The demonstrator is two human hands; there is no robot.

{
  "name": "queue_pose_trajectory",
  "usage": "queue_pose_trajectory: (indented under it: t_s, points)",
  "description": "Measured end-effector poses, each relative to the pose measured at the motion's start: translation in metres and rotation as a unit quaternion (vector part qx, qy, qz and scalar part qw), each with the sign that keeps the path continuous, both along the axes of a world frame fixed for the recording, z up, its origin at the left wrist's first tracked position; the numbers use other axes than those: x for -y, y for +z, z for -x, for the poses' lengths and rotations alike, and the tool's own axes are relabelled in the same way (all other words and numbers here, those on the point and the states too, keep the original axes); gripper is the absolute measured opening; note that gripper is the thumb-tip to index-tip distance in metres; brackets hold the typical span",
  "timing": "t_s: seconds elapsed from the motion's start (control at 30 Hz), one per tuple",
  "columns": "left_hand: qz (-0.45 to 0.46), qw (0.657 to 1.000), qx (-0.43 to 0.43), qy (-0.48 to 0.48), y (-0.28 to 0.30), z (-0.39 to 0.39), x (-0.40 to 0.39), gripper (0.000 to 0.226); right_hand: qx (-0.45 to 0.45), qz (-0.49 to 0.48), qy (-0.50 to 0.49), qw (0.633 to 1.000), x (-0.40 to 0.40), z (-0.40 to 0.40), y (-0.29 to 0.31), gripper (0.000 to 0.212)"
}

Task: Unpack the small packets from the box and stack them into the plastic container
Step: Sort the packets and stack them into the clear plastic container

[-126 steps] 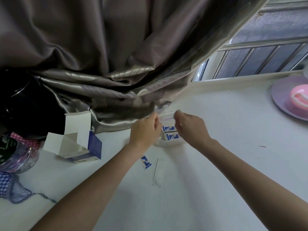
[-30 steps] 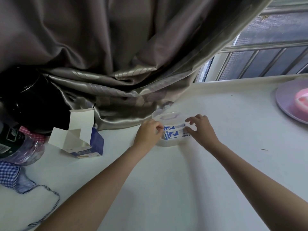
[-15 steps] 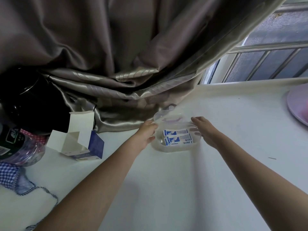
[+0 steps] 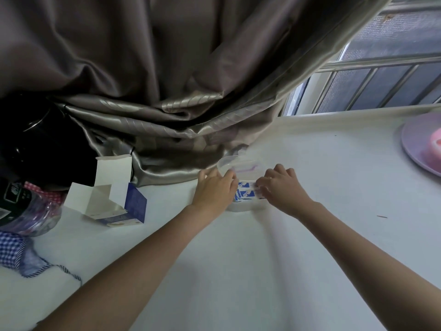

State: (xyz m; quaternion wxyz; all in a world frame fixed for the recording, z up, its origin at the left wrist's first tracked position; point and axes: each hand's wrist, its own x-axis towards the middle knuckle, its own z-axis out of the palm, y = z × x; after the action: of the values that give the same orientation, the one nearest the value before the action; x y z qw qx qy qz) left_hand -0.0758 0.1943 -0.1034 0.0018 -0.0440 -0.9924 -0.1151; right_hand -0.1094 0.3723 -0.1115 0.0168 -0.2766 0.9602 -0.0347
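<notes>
A small clear plastic container (image 4: 243, 207) stands on the white table near the curtain, its lid (image 4: 241, 166) tipped up behind it. Several blue-and-white small packets (image 4: 245, 194) lie stacked inside. My left hand (image 4: 213, 190) grips the container's left side, fingers curled over the rim. My right hand (image 4: 281, 190) comes in from the right, its curled fingertips on the packets' right ends. The open white-and-blue box (image 4: 114, 203) lies to the left with its flaps up; its inside is hidden.
A grey curtain (image 4: 179, 91) bunches on the table just behind the container. A dark bottle (image 4: 21, 211) and checked cloth (image 4: 14, 252) sit at far left. A purple plate (image 4: 420, 144) holding a pink thing is at far right, under the barred window.
Half a second ago both hands held the container by its sides. Now they have closed in over it, and the right fingertips have moved onto the packets. The loose packets seen earlier are off the table.
</notes>
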Motion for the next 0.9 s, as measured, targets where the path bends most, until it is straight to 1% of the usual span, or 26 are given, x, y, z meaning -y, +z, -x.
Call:
queue_pose_trajectory:
  t_s: [0.07,0.13,0.23,0.33,0.4,0.5,0.53,0.6,0.63,0.67,0.7,0.77,0.83,0.87,0.9]
  points:
    - [0.002,1.0,0.005,-0.003,-0.002,-0.001,-0.003,0.03,0.008,0.007,-0.003,1.0,-0.001,-0.002,0.002,0.03]
    - [0.009,1.0,0.003,-0.012,-0.004,-0.003,-0.005,0.031,0.018,0.036,-0.003,0.999,-0.001,-0.005,0.003,0.029]
    - [0.018,1.0,-0.01,-0.015,-0.002,-0.004,-0.005,0.032,0.001,0.048,-0.034,0.998,-0.008,-0.005,0.006,0.031]
    - [0.024,0.999,-0.019,-0.013,0.0,-0.002,-0.004,0.033,-0.036,-0.006,-0.072,0.997,-0.009,-0.004,0.01,0.031]
    - [0.032,0.999,-0.018,-0.021,0.0,-0.002,-0.006,0.034,-0.048,-0.051,-0.055,0.996,-0.004,-0.007,0.013,0.022]
    - [0.047,0.998,-0.015,-0.034,0.0,-0.002,-0.01,0.035,-0.049,-0.082,-0.041,0.995,0.003,-0.012,0.01,0.014]
    - [0.049,0.998,-0.011,-0.039,-0.001,-0.002,-0.011,0.036,-0.044,-0.098,-0.044,0.993,0.004,-0.014,0.01,0.014]
    - [0.049,0.997,-0.014,-0.054,-0.003,-0.002,-0.012,0.045,-0.063,-0.095,-0.037,0.993,0.004,-0.014,0.005,0.031]
    - [0.053,0.997,-0.022,-0.06,-0.003,-0.002,-0.011,0.051,-0.076,-0.094,-0.042,0.992,0.004,-0.014,0.005,0.034]
    - [0.056,0.996,-0.029,-0.062,-0.004,-0.002,-0.009,0.053,-0.076,-0.101,-0.043,0.991,0.004,-0.014,0.005,0.032]
    - [0.051,0.996,-0.036,-0.061,-0.005,-0.003,-0.007,0.052,-0.065,-0.101,-0.045,0.992,0.004,-0.013,0.006,0.023]
    - [0.033,0.996,-0.057,-0.054,-0.003,-0.003,-0.002,0.047,-0.039,-0.056,-0.07,0.995,0.001,-0.009,0.011,0.004]
    - [-0.007,0.993,-0.115,-0.016,0.001,0.003,0.005,0.05,-0.065,0.012,-0.11,0.992,-0.001,-0.002,0.02,0.007]
    - [-0.043,0.99,-0.133,0.035,0.003,0.008,0.009,0.051,-0.071,0.042,-0.14,0.987,-0.002,0.005,0.022,0.008]
    - [-0.085,0.984,-0.126,0.097,0.005,0.013,0.014,0.047,-0.058,0.077,-0.179,0.979,-0.004,0.015,0.021,0.012]
